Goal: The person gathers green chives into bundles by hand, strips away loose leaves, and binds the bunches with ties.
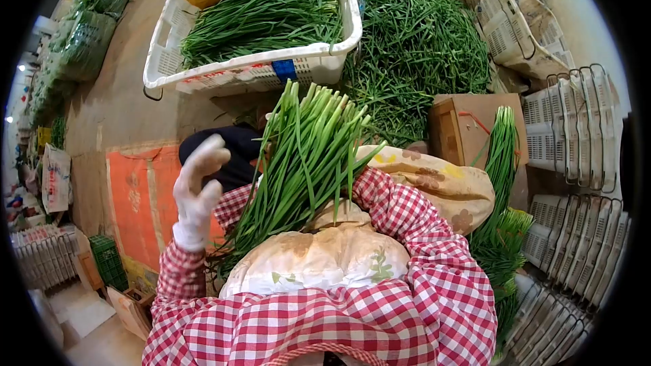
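Observation:
A thick bunch of garlic chives [305, 149] lies across my lap and forearm, pale cut ends pointing away from me and green leaves trailing toward my left side. My left hand [200, 193], in a white glove, is raised to the left of the bunch, fingers apart and slightly curled, with nothing in it. The checked right sleeve [400, 213] reaches to the bunch's right edge. There my right hand is hidden behind the stems, so its grip cannot be seen. A stained, light-coloured apron [319, 257] covers my lap beneath the leaves.
Ahead stands a white plastic crate [264, 68] of chives with a yellow lining. Beside it is a big loose heap of chives [420, 47]. At right are a cardboard box [475, 125], another chive bundle [502, 156] and stacked white crates [576, 129]. An orange sheet [142, 196] lies left.

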Motion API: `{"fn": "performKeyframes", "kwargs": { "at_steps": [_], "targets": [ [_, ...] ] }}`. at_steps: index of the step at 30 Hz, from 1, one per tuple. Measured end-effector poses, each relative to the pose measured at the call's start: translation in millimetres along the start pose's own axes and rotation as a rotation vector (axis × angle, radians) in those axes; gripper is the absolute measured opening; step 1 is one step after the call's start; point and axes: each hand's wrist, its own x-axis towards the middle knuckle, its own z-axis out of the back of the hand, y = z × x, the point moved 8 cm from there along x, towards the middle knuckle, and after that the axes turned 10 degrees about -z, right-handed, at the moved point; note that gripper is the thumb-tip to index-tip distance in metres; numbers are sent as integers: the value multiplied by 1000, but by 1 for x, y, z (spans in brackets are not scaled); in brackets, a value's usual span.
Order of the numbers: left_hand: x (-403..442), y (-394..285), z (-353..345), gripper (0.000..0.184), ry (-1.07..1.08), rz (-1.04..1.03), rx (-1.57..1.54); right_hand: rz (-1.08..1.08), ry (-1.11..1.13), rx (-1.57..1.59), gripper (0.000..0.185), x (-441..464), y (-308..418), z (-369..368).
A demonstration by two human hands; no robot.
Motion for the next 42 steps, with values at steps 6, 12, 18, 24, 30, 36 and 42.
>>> {"fn": "performKeyframes", "kwargs": {
  "at_steps": [6, 12, 18, 24, 30, 36, 42],
  "targets": [
    [-72, 80, -107, 92, 353, 597, -1029, -41, 115, 389, 31, -11, 9, -7],
    [-76, 74, -106, 66, 187, 731, -1051, 193, -275, 670, 24, -38, 75, 105],
    [-69, 54, -89, 57, -19, 629, -800, 120, -185, 244, 35, -106, 83, 54],
    [-76, 55, -88, 54, -20, 633, -819, 791, -437, -253, 20, -149, 159, 32],
    [-69, 42, -88, 45, 18, 506, -617, 680, -669, -1277, 33, -122, 178, 3],
    [-69, 33, -94, 51, -24, 443, -751, 275, -216, -1372, 27, -84, 163, -4],
    [-80, 45, -109, 64, -26, 704, -1027, 484, -851, -1536, 34, -105, 215, 62]
  ]
}}
